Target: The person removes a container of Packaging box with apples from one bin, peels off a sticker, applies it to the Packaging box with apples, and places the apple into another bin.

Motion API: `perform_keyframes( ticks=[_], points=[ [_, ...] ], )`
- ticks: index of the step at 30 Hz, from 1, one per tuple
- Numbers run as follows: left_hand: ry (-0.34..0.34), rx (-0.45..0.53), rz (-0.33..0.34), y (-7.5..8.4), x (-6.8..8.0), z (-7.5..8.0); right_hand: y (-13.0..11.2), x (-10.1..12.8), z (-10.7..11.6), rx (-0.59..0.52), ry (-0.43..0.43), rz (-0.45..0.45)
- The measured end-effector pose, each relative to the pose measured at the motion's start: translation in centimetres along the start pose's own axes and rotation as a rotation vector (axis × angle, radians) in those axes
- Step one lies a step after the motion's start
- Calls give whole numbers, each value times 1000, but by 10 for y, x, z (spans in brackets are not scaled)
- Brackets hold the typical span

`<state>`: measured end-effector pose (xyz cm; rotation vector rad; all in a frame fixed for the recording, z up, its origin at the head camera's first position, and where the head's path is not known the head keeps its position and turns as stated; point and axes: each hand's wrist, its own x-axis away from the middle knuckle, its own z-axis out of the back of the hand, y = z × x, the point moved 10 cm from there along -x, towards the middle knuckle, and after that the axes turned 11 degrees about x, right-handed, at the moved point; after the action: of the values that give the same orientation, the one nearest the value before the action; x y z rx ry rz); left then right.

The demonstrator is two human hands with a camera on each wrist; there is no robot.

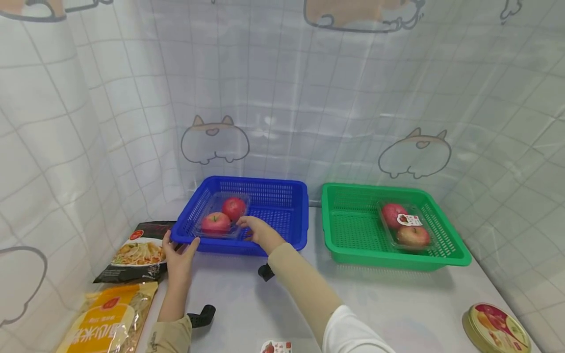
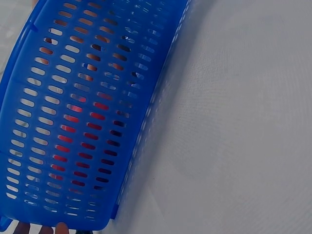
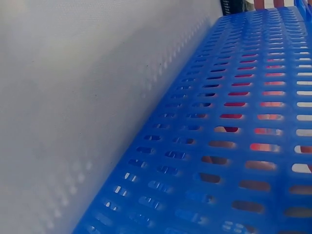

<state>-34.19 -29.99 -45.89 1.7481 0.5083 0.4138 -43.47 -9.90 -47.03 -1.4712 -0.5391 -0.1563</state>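
Observation:
A clear plastic pack with two red apples (image 1: 216, 223) lies in the left part of the blue basket (image 1: 282, 247). My left hand (image 1: 178, 257) grips the basket's front left corner, thumb at the front rim and fingers round the left side. In the left wrist view, fingertips (image 2: 62, 228) show at the end of the basket wall. My right hand (image 1: 262, 233) reaches over the front rim into the basket, its loosely bent fingers right at the pack's right edge. Through the slots of the blue wall (image 3: 195, 146) in the right wrist view, red apple and parts of fingers show.
Right of the blue basket stands a green basket (image 1: 353, 257) holding another labelled apple pack (image 1: 410, 230). A black noodle bag (image 1: 139, 252) and a yellow food bag (image 1: 108, 321) lie at left. A round tin (image 1: 499, 328) sits front right, and a strawberry label (image 1: 275, 347) shows at the bottom edge.

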Motion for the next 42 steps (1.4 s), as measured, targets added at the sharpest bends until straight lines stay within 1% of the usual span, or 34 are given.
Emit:
perform_keyframes(
  ticks=[3,9,14,17,22,34,38,42],
  points=[
    [2,12,0,-1,0,0,4,-5,3,-7,42,-9],
    [8,27,-7,-2,-2,1,5,-2,11,-56,120,-15],
    [13,22,-14,-2,-3,1,-1,-2,10,-92,111,16],
    [16,25,-12,-2,-3,1,-5,-2,7,-116,88,37],
    [17,34,-11,-2,-1,1,-8,-2,3,-122,54,59],
    [11,38,-6,-3,-1,1,-8,1,2,-172,18,65],
    [5,37,0,-3,-1,1,-11,3,2,-168,0,62],
    [4,32,4,-1,-2,0,-17,4,4,-188,-5,65]
  ],
)
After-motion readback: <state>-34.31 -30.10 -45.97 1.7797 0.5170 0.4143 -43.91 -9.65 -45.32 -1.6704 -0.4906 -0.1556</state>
